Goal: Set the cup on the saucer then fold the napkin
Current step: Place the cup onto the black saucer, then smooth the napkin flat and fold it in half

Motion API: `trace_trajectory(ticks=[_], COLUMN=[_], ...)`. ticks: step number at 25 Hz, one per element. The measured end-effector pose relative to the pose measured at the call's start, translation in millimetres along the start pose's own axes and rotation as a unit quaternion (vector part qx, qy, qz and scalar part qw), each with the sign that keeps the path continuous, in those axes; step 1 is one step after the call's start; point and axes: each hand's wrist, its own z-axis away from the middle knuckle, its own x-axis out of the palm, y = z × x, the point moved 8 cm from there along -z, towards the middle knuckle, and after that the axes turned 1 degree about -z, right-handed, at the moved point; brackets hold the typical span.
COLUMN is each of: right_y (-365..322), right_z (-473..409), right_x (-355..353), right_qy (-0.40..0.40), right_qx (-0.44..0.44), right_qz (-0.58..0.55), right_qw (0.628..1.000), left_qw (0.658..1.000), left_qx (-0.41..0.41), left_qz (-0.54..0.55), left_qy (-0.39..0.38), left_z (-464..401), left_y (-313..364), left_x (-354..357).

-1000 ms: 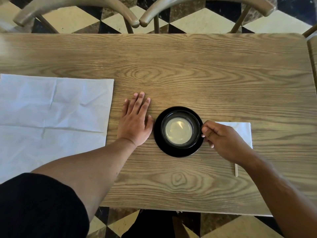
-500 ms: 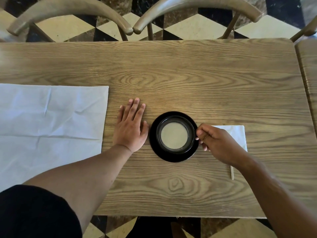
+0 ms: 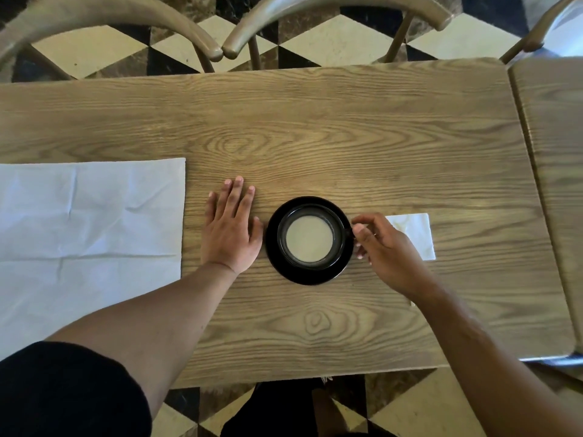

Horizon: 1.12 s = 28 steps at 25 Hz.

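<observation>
A black cup (image 3: 310,239) filled with pale milky drink stands upright on a black saucer (image 3: 303,277) in the middle of the wooden table (image 3: 347,137). My right hand (image 3: 383,250) is at the cup's right side, thumb and fingers pinched around its handle. My left hand (image 3: 232,231) lies flat on the table just left of the saucer, fingers spread, holding nothing. A large white napkin (image 3: 88,234) lies unfolded and creased on the left part of the table, a short gap from my left hand.
A small folded white napkin (image 3: 416,233) lies right of the cup, partly under my right hand, with a thin stick tip (image 3: 411,303) showing by my wrist. Two wooden chairs (image 3: 239,36) stand beyond the far edge. A second table (image 3: 555,152) adjoins on the right.
The view has shifted a little. Both hands, the cup and the saucer stay in about the same places, with my right hand still at the cup's handle.
</observation>
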Motion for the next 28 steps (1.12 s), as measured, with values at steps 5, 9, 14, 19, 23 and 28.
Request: trace_trajectory(ticks=[5, 9, 14, 19, 23, 28], right_y=[17, 30, 34, 41, 49, 63], right_z=[30, 53, 80, 103, 135, 181], right_x=[8, 24, 44, 62, 84, 102], right_qy=[0.100, 0.119, 0.091, 0.023, -0.102, -0.172], right_qx=[0.030, 0.077, 0.071, 0.071, 0.074, 0.069], right_qz=[0.004, 0.029, 0.101, 0.169, 0.257, 0.350], right_qw=[0.994, 0.990, 0.988, 0.983, 0.958, 0.918], left_qw=[1.000, 0.999, 0.995, 0.990, 0.974, 0.946], left_qx=[-0.004, -0.001, 0.012, 0.002, -0.009, -0.072], left_qz=[0.011, 0.019, 0.042, 0.041, 0.064, 0.064], left_qy=[-0.018, -0.038, -0.089, -0.134, -0.217, -0.308], left_z=[0, 1, 3, 56, 128, 231], left_y=[2, 4, 0, 2, 2, -1], left_x=[2, 1, 1, -3, -5, -11])
